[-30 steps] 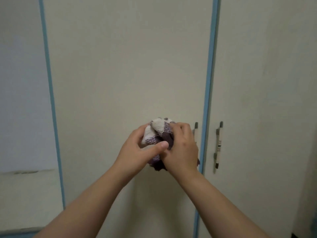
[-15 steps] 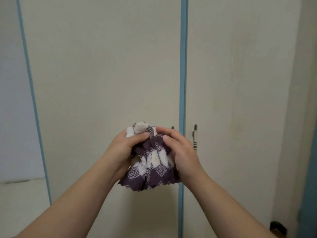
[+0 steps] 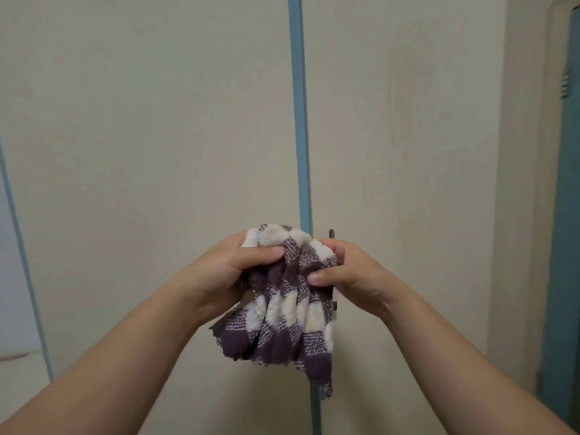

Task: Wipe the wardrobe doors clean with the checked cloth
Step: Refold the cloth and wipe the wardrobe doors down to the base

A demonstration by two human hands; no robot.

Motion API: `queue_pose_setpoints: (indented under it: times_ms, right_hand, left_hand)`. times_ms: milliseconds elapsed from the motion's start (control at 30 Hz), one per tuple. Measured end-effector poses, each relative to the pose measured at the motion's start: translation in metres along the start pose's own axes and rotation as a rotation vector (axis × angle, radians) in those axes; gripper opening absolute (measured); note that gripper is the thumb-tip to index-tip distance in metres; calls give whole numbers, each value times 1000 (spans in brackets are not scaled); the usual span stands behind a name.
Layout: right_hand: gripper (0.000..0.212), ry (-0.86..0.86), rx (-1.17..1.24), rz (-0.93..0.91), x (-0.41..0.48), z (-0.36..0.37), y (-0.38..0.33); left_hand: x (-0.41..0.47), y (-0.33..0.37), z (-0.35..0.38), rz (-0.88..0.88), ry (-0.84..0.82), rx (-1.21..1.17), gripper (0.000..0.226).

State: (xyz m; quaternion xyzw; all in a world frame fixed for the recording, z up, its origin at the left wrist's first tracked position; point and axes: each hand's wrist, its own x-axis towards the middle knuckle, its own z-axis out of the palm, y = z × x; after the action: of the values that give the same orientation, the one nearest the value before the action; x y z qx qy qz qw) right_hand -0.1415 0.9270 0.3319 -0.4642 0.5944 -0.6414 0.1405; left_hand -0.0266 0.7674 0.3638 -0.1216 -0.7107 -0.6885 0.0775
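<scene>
We clutch the bunched checked cloth (image 3: 282, 324) in both hands, left hand (image 3: 219, 277) curled round its upper left and right hand (image 3: 354, 277) pinching its upper right, the loose end hanging below the grip, with the wardrobe doors (image 3: 157, 136) and their blue strip (image 3: 299, 120) right behind it.

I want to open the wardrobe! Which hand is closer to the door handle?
Right. The right hand grips the checked cloth right in front of the door handle, hiding most of it. The left hand grips the cloth farther left, across the blue strip.
</scene>
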Motion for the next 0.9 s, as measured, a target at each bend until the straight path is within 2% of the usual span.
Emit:
queue_pose_setpoints:
  times_ms: [100, 200, 233, 333, 367, 433, 500, 567, 667, 767, 900]
  right_hand:
    - [32, 35, -72, -26, -6, -43, -5]
    - [29, -2, -214, 0, -16, -93, -15]
    - [28, -24, -248, 11, -18, -111, -19]
    - [25, -108, -292, 53, -26, -163, -26]
    - [25, -145, -310, 68, -27, -182, -28]
    - [24, -219, -333, 98, -28, -213, -31]
    - [24, -295, -348, 120, -27, -242, -37]
    - [29, -322, -348, 123, -23, -265, -45]
    - [31, -241, -422, 54, -15, -288, -58]
    - [32, -66, -604, -68, -5, -304, -69]
    - [32, 181, -877, -241, 19, -311, -76]
  left_hand:
    - [9, 2, 3, -17, 79, 117, 38]
    - [26, 0, 8, -20, 206, 177, 31]
    - [33, -1, 13, -17, 225, 192, 34]
    - [57, -6, 36, -20, 241, 251, 62]
    - [66, -9, 48, -23, 245, 274, 63]
    - [82, -11, 66, -28, 266, 302, 51]
    - [98, -12, 81, -41, 318, 283, 27]
    - [110, -10, 90, -64, 357, 313, 26]
    - [124, -3, 97, -50, 417, 368, 29]
    - [141, 7, 103, 9, 513, 456, 12]
    - [167, 15, 96, 123, 761, 679, 10]
